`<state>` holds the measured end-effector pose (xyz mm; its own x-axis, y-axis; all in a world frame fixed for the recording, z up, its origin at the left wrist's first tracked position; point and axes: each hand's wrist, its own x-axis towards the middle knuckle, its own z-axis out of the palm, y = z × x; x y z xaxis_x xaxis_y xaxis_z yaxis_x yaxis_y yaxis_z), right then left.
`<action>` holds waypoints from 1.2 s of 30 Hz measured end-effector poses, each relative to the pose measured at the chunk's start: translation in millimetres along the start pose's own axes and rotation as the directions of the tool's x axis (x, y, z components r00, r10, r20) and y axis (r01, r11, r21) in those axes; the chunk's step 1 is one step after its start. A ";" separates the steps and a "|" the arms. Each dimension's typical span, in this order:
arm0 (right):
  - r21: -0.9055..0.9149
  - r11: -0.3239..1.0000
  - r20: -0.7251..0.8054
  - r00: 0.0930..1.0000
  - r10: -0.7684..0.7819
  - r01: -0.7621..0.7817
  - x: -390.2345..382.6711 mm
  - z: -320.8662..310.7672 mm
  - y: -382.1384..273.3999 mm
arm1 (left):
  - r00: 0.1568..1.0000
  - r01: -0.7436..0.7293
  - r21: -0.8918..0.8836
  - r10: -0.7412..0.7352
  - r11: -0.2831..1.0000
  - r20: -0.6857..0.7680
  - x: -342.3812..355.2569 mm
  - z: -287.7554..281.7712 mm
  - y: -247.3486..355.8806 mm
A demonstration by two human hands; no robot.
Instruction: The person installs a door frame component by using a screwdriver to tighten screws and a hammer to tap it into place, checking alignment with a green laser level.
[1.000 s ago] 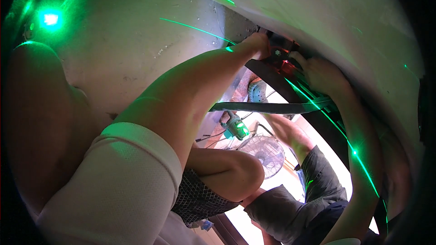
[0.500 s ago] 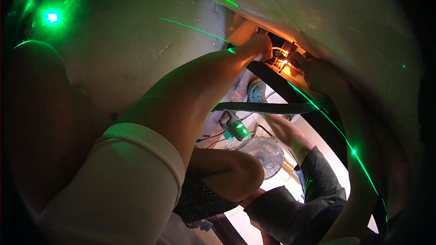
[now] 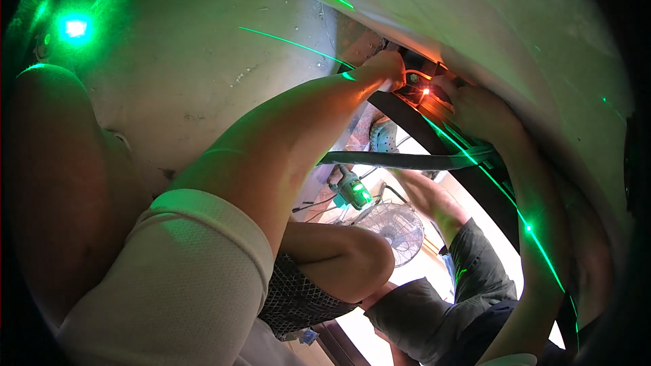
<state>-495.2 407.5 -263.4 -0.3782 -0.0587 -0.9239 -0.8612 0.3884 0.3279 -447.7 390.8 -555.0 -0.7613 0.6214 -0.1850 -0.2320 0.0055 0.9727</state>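
My left arm, in a white sleeve, reaches up to a narrow recess under a pale curved panel. My left hand is closed at the recess's left edge; what its fingers hold is hidden. My right hand comes in from the right, with fingers bent and drawn together beside a small, bright orange light. I cannot make out what that hand grips, or whether the light is a flame. A thin curved wire glows orange between the hands, close to my left fingers.
A dark bar crosses below my hands. Beyond it are a round fan, a tool with green lights and a clog. A person in dark shorts is lower right. Green laser lines cross the panel and my right arm.
The orange glow between my hands has shrunk from a broad, bright patch to a small reddish point. Both hands stay almost in place.
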 end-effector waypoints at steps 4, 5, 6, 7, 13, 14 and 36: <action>-0.018 0.997 -0.093 0.993 -0.072 0.071 3.5 -2.9 -0.5 | 1.000 -0.003 0.005 0.003 1.000 -0.019 -12.6 -11.1 6.3; -0.026 0.995 -0.125 0.987 -0.096 0.094 3.8 -3.5 -0.2 | 1.000 0.004 -0.002 -0.004 1.000 -0.030 -13.3 -11.5 6.7; -0.033 0.992 -0.154 0.981 -0.121 0.118 3.3 -3.8 0.3 | 0.999 0.010 -0.009 -0.011 1.000 -0.039 -13.8 -11.1 7.9; -0.017 0.994 -0.113 0.988 -0.106 0.105 3.4 -9.8 -1.8 | 0.999 0.018 -0.016 -0.019 1.000 -0.050 -13.6 -10.7 7.2; 0.050 0.999 0.118 0.993 -0.015 0.009 3.1 -29.8 -10.4 | 0.993 -0.115 0.219 0.114 0.969 0.014 -11.2 -14.0 10.6; 0.060 0.998 0.132 0.991 -0.005 -0.003 1.9 -28.4 -9.9 | 0.993 -0.115 0.211 0.115 0.971 0.015 -11.5 -13.9 12.2; -0.075 0.989 -0.091 0.987 -0.131 0.125 18.5 -11.2 3.1 | 0.949 -0.315 0.341 0.299 0.886 0.098 29.7 5.0 -42.7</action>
<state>-508.7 397.3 -277.3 -0.2913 -0.1925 -0.9370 -0.9245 0.3083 0.2241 -457.4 412.9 -601.3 -0.7324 0.6685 0.1294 0.2407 0.0764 0.9676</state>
